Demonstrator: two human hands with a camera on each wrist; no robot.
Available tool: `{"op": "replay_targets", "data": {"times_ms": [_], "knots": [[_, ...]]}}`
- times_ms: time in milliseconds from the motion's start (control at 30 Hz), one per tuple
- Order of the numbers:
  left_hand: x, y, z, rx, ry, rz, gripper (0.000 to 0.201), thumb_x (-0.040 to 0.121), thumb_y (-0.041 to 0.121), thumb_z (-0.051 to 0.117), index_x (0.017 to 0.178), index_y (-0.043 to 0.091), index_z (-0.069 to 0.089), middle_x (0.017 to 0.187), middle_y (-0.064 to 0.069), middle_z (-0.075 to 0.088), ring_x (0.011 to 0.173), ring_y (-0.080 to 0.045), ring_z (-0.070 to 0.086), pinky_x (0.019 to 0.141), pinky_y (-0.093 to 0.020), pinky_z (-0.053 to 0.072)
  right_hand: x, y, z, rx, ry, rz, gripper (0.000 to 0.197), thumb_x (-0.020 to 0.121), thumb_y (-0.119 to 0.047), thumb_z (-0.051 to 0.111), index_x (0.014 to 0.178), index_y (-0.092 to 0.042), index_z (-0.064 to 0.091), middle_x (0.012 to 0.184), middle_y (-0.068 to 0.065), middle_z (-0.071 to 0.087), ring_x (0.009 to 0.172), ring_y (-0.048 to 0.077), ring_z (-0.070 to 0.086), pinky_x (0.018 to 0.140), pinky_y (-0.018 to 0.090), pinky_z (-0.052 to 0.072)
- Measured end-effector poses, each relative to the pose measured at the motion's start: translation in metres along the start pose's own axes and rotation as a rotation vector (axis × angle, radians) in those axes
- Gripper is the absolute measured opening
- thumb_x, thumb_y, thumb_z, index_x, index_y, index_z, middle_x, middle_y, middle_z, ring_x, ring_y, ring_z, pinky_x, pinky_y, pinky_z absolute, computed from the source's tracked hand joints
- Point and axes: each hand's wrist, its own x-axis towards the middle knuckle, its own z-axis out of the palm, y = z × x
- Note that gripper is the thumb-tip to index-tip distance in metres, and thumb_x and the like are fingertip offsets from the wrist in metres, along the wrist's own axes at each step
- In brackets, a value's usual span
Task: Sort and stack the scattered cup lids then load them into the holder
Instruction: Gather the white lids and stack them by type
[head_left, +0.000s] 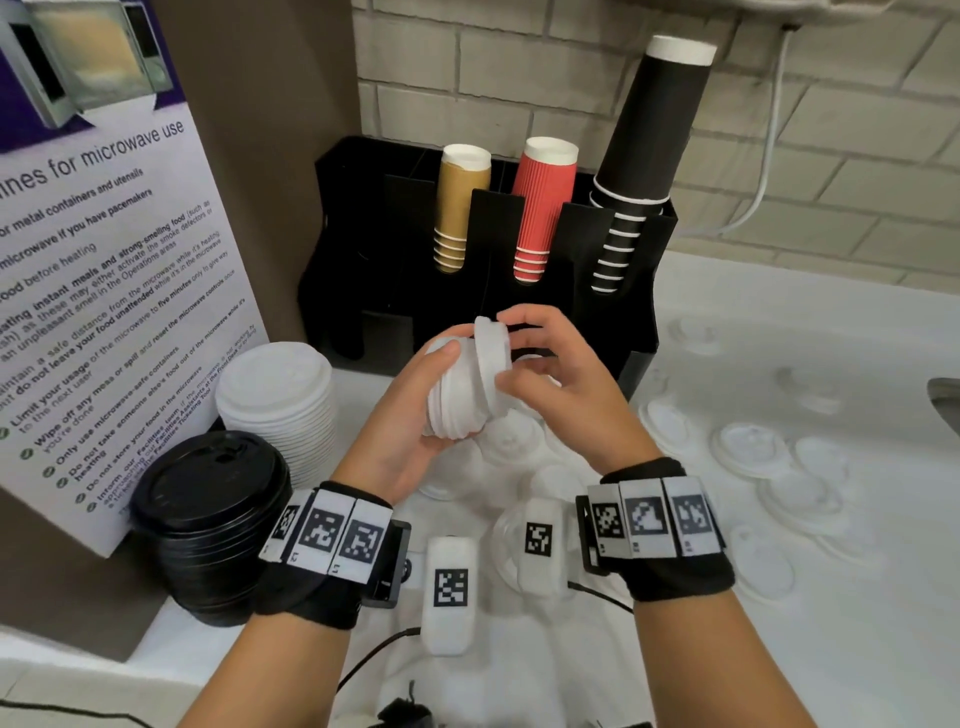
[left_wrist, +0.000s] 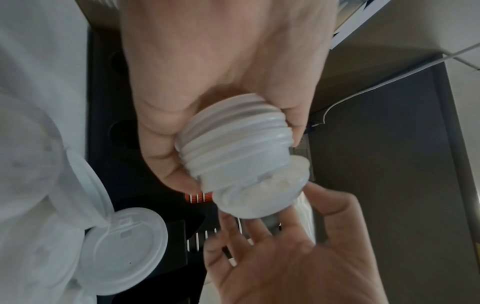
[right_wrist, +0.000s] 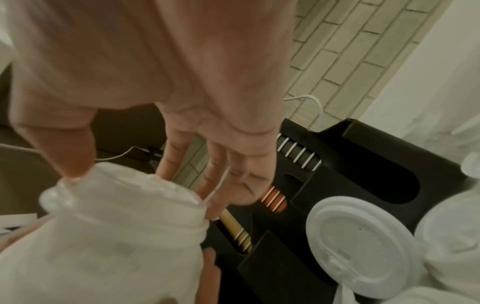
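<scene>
both wrists wear black bands with printed markers. above them the left hand (head_left: 410, 415) grasps a short stack of small white plastic lids (head_left: 457, 395), while the right hand (head_left: 550, 374) pinches one tilted white lid (head_left: 491, 345) against its top end. only the left wrist view shows that lid's hollow underside (left_wrist: 262, 193). beyond stands the black cup holder (head_left: 644, 291).
</scene>
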Motion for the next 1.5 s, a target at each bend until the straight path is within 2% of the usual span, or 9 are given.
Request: {"op": "replay_targets", "data": {"times_ms": [233,500,867,1000,1100,1167,1267,1367,1500], "knots": [[-0.002,-0.002,0.003,-0.037,0.054,0.001,0.056,0.085,0.046,0.051,0.137,0.025,0.052,0.132,-0.010,0.062,0.122,-0.030,0.059,0.095,-0.047,0.048,-0.005,-0.002,0.008,-0.013,-0.074,-0.055,0.048,0.078,-0.001,0.070,0.116,-0.026,0.058,0.111,-0.011,0.057,0.097,0.004,0.057,0.077,0.016,0.050],[0.001,-0.005,0.003,-0.091,0.076,0.005,0.052,0.085,0.048,0.056,0.133,0.028,0.053,0.132,-0.010,0.060,0.114,-0.028,0.062,0.085,-0.043,0.053,-0.002,0.002,0.013,-0.023,-0.053,-0.048,0.049,0.076,-0.004,0.074,0.116,-0.024,0.056,0.112,-0.007,0.055,0.101,0.012,0.058,0.079,0.029,0.057],[0.003,-0.004,-0.001,-0.125,0.066,0.000,0.050,0.087,0.042,0.056,0.132,0.021,0.052,0.122,-0.010,0.065,0.102,-0.022,0.068,0.073,-0.037,0.058,0.005,0.006,0.015,0.001,-0.089,-0.056,0.047,0.076,-0.003,0.073,0.116,-0.022,0.056,0.108,-0.009,0.057,0.097,0.006,0.059,0.077,0.023,0.055],[0.004,-0.003,-0.009,-0.111,0.100,0.021,0.050,0.081,0.037,0.061,0.128,0.023,0.054,0.122,-0.009,0.065,0.108,-0.024,0.066,0.077,-0.039,0.057,0.011,0.009,0.011,0.012,-0.124,-0.016,0.046,0.082,-0.021,0.073,0.124,-0.029,0.055,0.113,-0.009,0.059,0.095,0.002,0.062,0.075,0.016,0.052],[0.007,0.004,-0.015,-0.156,0.190,0.083,0.035,0.080,0.034,0.070,0.114,0.029,0.059,0.111,-0.002,0.063,0.099,-0.017,0.063,0.070,-0.035,0.057,0.028,0.013,0.008,-0.185,-0.144,0.104,0.033,0.090,-0.030,0.064,0.121,-0.023,0.060,0.114,-0.006,0.061,0.100,0.010,0.061,0.078,0.016,0.046],[0.009,0.008,-0.017,-0.170,0.242,0.134,0.032,0.079,0.033,0.066,0.110,0.029,0.059,0.108,0.000,0.061,0.095,-0.015,0.062,0.067,-0.033,0.057,0.041,0.017,0.018,-0.547,-0.364,0.102,0.035,0.089,-0.029,0.065,0.122,-0.016,0.061,0.118,0.000,0.061,0.107,0.016,0.058,0.087,0.020,0.046],[0.012,0.014,-0.016,-0.150,0.259,0.171,0.020,0.090,0.028,0.060,0.110,0.030,0.059,0.111,0.000,0.060,0.099,-0.016,0.060,0.068,-0.033,0.058,0.048,0.026,0.048,-0.965,-0.702,0.068,0.059,0.078,-0.037,0.074,0.131,-0.022,0.053,0.128,0.005,0.052,0.115,0.023,0.052,0.097,0.036,0.047],[0.011,0.019,-0.014,-0.097,0.254,0.179,0.033,0.081,0.034,0.066,0.113,0.033,0.057,0.121,0.000,0.057,0.110,-0.018,0.057,0.073,-0.034,0.057,0.046,0.040,0.072,-1.254,-0.831,0.004,0.079,0.071,-0.038,0.080,0.139,-0.025,0.041,0.122,0.008,0.046,0.108,0.028,0.053,0.081,0.036,0.049],[0.008,0.022,-0.012,-0.086,0.246,0.187,0.043,0.073,0.037,0.062,0.115,0.033,0.056,0.123,0.001,0.056,0.112,-0.018,0.056,0.073,-0.034,0.057,0.044,0.049,0.076,-1.343,-0.768,-0.097,0.074,0.072,-0.034,0.077,0.136,-0.023,0.041,0.117,0.008,0.047,0.105,0.028,0.052,0.070,0.034,0.043]]}}
